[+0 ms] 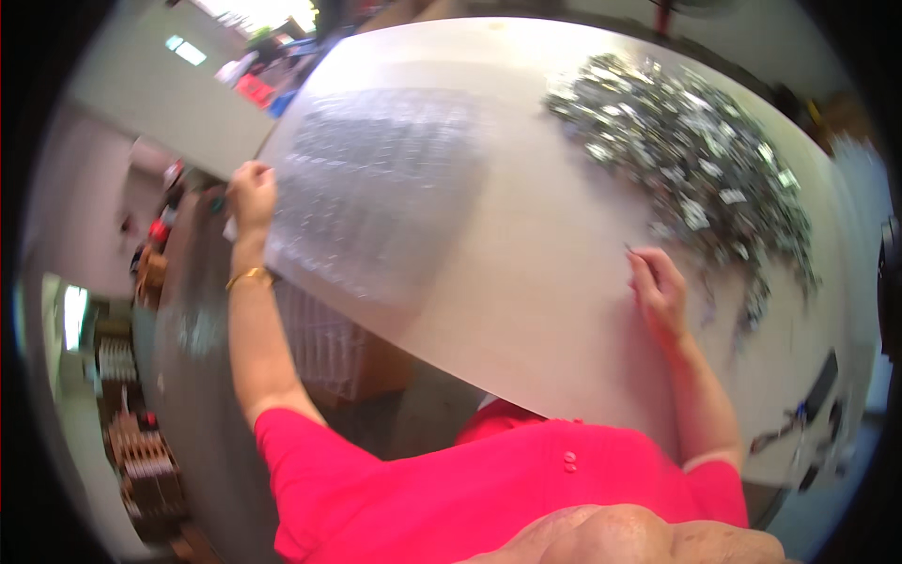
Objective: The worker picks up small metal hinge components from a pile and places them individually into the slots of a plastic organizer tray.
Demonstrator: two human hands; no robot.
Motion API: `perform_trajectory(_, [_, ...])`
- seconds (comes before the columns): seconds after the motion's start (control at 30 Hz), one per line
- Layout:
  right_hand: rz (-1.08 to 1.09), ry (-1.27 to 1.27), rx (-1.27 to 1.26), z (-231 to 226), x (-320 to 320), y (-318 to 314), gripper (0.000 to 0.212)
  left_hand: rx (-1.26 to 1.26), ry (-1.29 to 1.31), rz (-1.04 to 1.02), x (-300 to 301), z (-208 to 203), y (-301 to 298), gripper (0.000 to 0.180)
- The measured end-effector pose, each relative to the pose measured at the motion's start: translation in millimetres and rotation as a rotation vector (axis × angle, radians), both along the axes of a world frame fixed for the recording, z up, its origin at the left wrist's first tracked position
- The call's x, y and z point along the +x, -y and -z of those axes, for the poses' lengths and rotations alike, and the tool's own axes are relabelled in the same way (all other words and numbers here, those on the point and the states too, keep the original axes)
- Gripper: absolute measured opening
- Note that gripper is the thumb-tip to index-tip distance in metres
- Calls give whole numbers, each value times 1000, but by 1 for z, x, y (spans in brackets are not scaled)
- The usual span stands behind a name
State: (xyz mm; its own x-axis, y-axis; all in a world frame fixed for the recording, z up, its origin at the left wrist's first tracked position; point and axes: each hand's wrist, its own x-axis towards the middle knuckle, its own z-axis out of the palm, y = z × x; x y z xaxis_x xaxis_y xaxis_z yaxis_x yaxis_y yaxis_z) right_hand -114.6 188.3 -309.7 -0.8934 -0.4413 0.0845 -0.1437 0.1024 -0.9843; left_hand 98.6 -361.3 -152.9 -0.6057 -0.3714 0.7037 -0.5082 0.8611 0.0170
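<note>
Apparently much is left: metal pieces [695,155] heap toward the bench's [536,282] right edge. Your right hand [660,289] pinches a dark sliver [629,248]; what's done, or in your left hand [252,195] by the clear plastic [376,188], I can't tell.

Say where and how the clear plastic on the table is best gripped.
Probably pinch the clear plastic by its left edge, coming from the left: it lies flat and wide, and that edge is nearest the left hand.
</note>
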Motion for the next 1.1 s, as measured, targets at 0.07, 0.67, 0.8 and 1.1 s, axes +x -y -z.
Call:
perform_trajectory(0.07, [-52,-53,-22,-2,-1,2,9,86,-30,2,-20,-22,-62,9])
perform_trajectory(0.67, [-286,-557,-59,7,7,-5,8,342,97,905,-185,64,-399,17])
perform_trajectory(0.8, [-299,-509,-65,9,7,-5,11,347,117,967,-212,75,-426,14])
perform_trajectory(1.1, [-334,-590,-178,16,4,5,12,179,236,1253,-235,86,-464,12])
